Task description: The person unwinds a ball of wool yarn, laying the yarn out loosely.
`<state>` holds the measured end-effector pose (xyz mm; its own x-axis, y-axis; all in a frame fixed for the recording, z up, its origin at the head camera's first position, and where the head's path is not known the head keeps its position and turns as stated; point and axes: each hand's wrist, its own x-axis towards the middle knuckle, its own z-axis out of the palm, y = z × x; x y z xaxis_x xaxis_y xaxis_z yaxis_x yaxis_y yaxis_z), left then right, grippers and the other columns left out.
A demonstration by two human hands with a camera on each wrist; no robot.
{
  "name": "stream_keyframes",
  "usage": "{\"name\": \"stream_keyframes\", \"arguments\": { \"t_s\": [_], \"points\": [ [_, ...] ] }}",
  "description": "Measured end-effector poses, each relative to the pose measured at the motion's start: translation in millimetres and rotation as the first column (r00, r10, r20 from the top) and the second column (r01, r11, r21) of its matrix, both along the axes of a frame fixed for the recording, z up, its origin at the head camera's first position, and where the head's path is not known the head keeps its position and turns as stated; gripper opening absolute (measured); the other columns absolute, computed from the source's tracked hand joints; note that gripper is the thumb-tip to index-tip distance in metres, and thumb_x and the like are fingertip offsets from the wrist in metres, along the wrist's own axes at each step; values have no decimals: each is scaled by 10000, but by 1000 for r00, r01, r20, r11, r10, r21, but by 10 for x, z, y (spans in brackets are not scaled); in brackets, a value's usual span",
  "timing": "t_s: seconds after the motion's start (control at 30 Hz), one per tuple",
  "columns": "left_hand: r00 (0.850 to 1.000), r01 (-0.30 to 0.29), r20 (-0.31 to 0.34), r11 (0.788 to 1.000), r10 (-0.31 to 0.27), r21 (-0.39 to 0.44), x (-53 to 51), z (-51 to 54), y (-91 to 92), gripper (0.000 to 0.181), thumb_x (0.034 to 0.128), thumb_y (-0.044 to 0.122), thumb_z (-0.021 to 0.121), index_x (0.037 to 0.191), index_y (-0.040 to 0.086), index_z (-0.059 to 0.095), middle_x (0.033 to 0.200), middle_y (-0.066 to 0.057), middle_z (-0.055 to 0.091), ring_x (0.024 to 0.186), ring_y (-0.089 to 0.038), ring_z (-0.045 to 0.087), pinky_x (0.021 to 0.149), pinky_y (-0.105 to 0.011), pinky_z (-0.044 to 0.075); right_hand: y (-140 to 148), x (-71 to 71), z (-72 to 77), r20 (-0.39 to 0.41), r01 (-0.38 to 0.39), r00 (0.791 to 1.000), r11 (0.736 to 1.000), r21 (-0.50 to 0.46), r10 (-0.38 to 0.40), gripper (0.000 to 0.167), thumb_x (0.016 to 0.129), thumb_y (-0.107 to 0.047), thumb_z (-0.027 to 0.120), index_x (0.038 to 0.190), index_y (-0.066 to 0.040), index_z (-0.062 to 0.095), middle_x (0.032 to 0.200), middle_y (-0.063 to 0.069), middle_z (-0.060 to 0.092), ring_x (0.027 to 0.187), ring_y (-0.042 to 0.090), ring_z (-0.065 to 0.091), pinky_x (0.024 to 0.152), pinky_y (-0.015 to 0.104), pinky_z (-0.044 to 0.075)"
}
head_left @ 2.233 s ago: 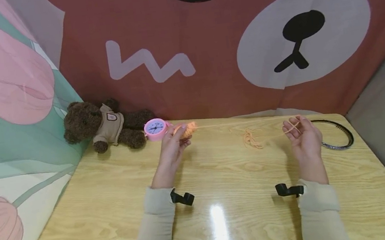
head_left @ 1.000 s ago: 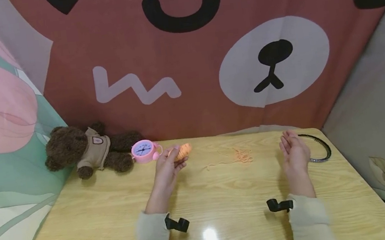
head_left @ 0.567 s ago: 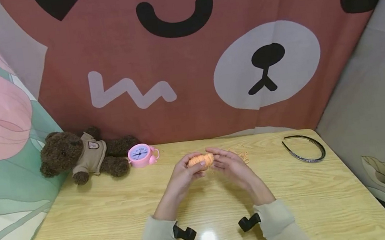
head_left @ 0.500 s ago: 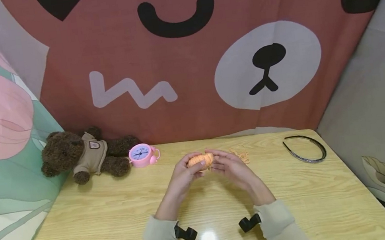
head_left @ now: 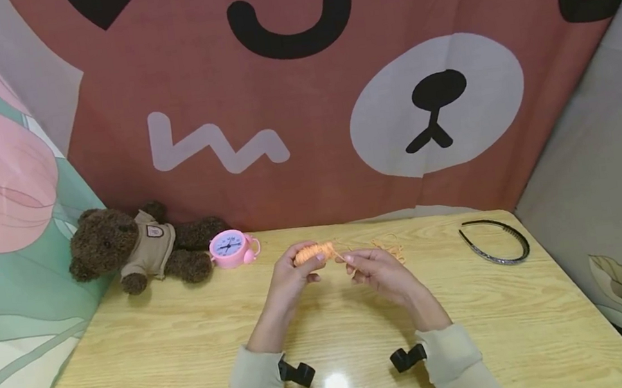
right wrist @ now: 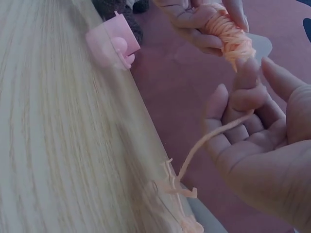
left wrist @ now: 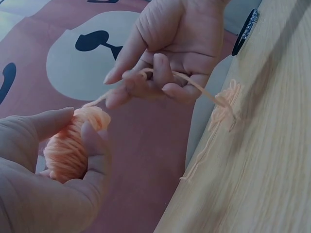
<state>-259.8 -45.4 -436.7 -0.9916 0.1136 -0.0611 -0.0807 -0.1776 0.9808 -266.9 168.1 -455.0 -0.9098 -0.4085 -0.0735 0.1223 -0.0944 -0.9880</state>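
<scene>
My left hand [head_left: 289,281] grips a small oblong ball of orange yarn [head_left: 312,254], its thumb lying across the windings. Just to the right, my right hand [head_left: 383,272] holds the yarn strand [left wrist: 194,86] that leads off the ball's end. In the left wrist view the strand runs between the right hand's curled fingers and down to a loose tangle of yarn [left wrist: 223,108] on the tabletop. Both hands are raised above the table, a short gap apart. The right hand partly hides the tangle in the head view.
A pink alarm clock [head_left: 229,249] stands at the back left of the wooden table [head_left: 190,351], beside a brown teddy bear [head_left: 148,243] lying down. At the back right lies a black headband [head_left: 496,256]. A bear-print curtain [head_left: 320,173] hangs behind.
My right hand has come in from the far right to beside the ball, and now draws the strand slightly away from it. The left hand still holds the ball, nearer the middle.
</scene>
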Motion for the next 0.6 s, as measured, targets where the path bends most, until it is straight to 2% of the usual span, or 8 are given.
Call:
{"name": "stream_keyframes", "arguments": {
  "t_s": [0.1, 0.27, 0.33, 0.5, 0.6],
  "points": [
    [1000, 8, -1, 1000, -8, -8, -3, -6, -6, 383, 931, 75, 709, 1297, 35, 604, 1047, -38, 654, 839, -104, 660, 656, -230, 539, 13, 7, 4, 5, 60, 998, 998, -4, -60, 246, 1038, -232, 597, 1118, -37, 724, 850, -61, 625, 744, 65, 559, 766, 225, 566],
    [1000, 9, -3, 1000, -9, -7, -20, -14, -12, 373, 943, 104, 704, 1294, 22, 605, 1035, -36, 647, 815, -99, 660, 648, -226, 538, 70, 0, 40, 14, 160, 987, 987, -22, -160, 254, 1034, -218, 604, 1139, -1, 684, 859, -51, 646, 716, 71, 569, 782, 224, 582],
    [1000, 2, -4, 1000, -2, -4, -24, -13, -19, 374, 957, 125, 694, 1298, 4, 599, 1032, -36, 648, 803, -99, 669, 647, -223, 541, 98, -8, 55, 19, 193, 981, 981, -37, -192, 239, 1039, -220, 595, 1139, -17, 672, 879, -50, 655, 733, 74, 598, 791, 220, 584],
    [1000, -15, 3, 1000, 15, 3, -26, -1, -44, 350, 976, 133, 671, 1291, -2, 600, 1046, -38, 651, 808, -106, 685, 667, -225, 553, 183, -25, 87, 58, 264, 964, 958, -115, -259, 145, 1040, -215, 592, 1047, -112, 694, 898, -35, 685, 760, 93, 672, 818, 234, 593],
    [1000, -26, 11, 1000, 26, 14, -22, 7, -63, 324, 972, 113, 671, 1275, 15, 610, 1052, -37, 644, 813, -109, 680, 683, -233, 558, 254, -26, 103, 75, 291, 956, 943, -163, -283, 158, 1048, -220, 577, 1053, -105, 685, 909, -29, 702, 799, 99, 712, 841, 239, 600]
  ]
}}
